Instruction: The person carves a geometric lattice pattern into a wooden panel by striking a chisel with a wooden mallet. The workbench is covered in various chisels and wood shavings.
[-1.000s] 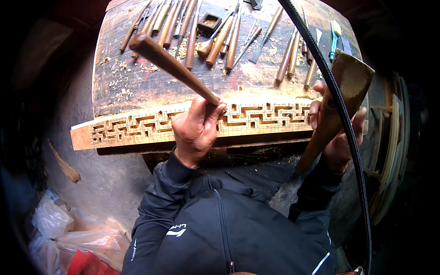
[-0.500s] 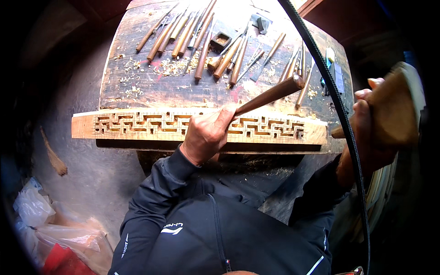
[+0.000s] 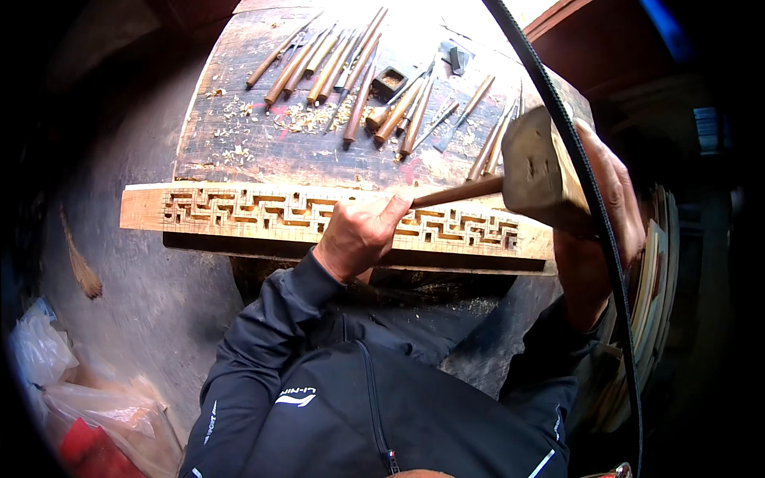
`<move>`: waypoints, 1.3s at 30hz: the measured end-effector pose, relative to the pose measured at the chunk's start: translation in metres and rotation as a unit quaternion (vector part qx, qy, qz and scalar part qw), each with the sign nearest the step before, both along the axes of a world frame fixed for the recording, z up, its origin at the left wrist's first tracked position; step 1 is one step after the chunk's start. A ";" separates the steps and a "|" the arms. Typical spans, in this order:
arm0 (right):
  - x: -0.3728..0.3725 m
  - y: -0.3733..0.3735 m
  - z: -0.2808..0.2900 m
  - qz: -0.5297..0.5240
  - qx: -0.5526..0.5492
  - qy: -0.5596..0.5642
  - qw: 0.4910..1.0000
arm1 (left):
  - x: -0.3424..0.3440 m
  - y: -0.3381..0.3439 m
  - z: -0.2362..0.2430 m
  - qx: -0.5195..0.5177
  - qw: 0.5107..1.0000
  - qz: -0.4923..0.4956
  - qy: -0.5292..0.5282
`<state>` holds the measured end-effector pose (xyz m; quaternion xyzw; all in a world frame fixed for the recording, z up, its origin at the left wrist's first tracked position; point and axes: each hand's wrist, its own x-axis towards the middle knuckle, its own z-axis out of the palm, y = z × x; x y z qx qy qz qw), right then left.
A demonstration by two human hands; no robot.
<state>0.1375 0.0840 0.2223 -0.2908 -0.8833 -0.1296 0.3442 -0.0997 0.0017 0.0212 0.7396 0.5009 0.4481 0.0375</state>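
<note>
A long pale wooden board [image 3: 143,209] lies along the bench's near edge, its face cut with an angular lattice pattern over drawn grid lines. My left hand [image 3: 357,237] is closed around a wooden-handled chisel [image 3: 460,193] and rests over the middle of the pattern; the hand hides the chisel's blade. The handle slants up to the right. In my right hand [image 3: 610,211] is a wooden mallet [image 3: 535,163], its blocky head against or just in front of the handle's end. Whether they touch I cannot tell.
Several wooden-handled carving tools [image 3: 358,103] lie across the bench [image 3: 219,163] among shavings, beside a small dark square box [image 3: 390,81]. A black cord [image 3: 586,159] crosses the right side. On the floor are a brush broom [image 3: 82,271] and plastic bags [image 3: 44,350]; boards [image 3: 657,271] stand at right.
My right hand has swung the mallet leftward from the far right to the chisel handle's end. The left hand keeps its hold, and the chisel handle now leans lower. The view has shifted slightly.
</note>
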 end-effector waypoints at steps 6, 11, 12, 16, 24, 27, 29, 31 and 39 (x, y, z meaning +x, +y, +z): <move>0.021 -0.014 -0.021 -0.018 -0.031 0.099 0.994 | 0.002 -0.010 -0.001 -0.099 0.968 0.067 -0.219; 0.029 -0.027 -0.041 -0.019 -0.106 0.171 0.979 | 0.001 -0.006 -0.007 -0.129 0.913 0.027 -0.385; 0.031 -0.030 -0.046 -0.024 -0.131 0.189 0.973 | -0.001 -0.006 -0.005 -0.132 0.933 0.017 -0.334; 0.036 -0.034 -0.053 -0.043 -0.174 0.206 0.962 | 0.001 -0.003 -0.007 -0.155 0.950 -0.020 -0.272; 0.047 -0.021 -0.063 -0.002 -0.151 0.208 0.967 | 0.004 -0.006 -0.010 -0.110 0.965 0.050 -0.233; 0.048 -0.021 -0.065 0.002 -0.172 0.221 0.960 | 0.002 -0.007 -0.008 -0.154 0.945 0.020 -0.287; 0.048 -0.020 -0.066 0.007 -0.165 0.213 0.963 | -0.001 -0.004 -0.007 -0.153 0.947 -0.003 -0.283; 0.047 -0.019 -0.067 0.017 -0.161 0.208 0.965 | 0.000 -0.004 -0.006 -0.157 0.946 -0.004 -0.283; 0.045 -0.013 -0.075 0.042 -0.134 0.204 0.969 | 0.002 -0.001 -0.010 -0.131 0.948 0.013 -0.291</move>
